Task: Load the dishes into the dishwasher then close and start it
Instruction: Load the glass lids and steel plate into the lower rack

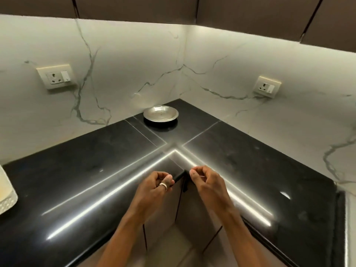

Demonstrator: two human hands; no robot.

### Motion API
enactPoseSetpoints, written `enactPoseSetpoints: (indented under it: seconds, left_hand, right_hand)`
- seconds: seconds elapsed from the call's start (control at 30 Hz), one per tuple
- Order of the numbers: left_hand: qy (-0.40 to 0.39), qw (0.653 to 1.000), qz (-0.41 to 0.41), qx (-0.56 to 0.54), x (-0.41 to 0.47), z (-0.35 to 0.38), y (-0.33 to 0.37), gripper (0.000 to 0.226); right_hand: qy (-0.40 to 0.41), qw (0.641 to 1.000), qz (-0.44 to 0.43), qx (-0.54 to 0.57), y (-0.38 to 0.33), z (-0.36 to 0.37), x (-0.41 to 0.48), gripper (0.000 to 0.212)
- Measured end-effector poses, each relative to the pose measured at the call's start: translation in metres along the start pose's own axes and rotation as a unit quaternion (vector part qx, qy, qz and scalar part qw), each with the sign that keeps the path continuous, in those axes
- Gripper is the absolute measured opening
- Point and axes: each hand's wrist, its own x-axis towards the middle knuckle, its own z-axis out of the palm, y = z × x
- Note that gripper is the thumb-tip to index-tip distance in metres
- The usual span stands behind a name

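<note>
A small steel plate [160, 113] lies flat on the black corner counter [96, 170], close to the marble backsplash. Both my hands hover at the counter's inner corner edge, well short of the plate. My left hand [157, 185], with a ring on the thumb, has loosely curled fingers and holds nothing. My right hand [207, 180] is also loosely curled and holds nothing. No dishwasher is in view.
Wall sockets sit on the backsplash at the left [56, 76] and the right [266, 86]. A white patterned object [5, 195] pokes in at the left edge. Cabinet doors with a dark handle [185, 182] lie below the counter corner. Dark upper cabinets hang overhead.
</note>
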Motion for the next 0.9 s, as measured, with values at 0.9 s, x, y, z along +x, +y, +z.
enactPoseSetpoints:
  seconds: [0.9]
  left_hand:
    - [0.053,0.862,0.078,0.497,0.397,0.003,-0.156,0.056]
  right_hand:
    - [-0.147,0.935,-0.063,-0.315,0.084,0.15,0.393,0.032]
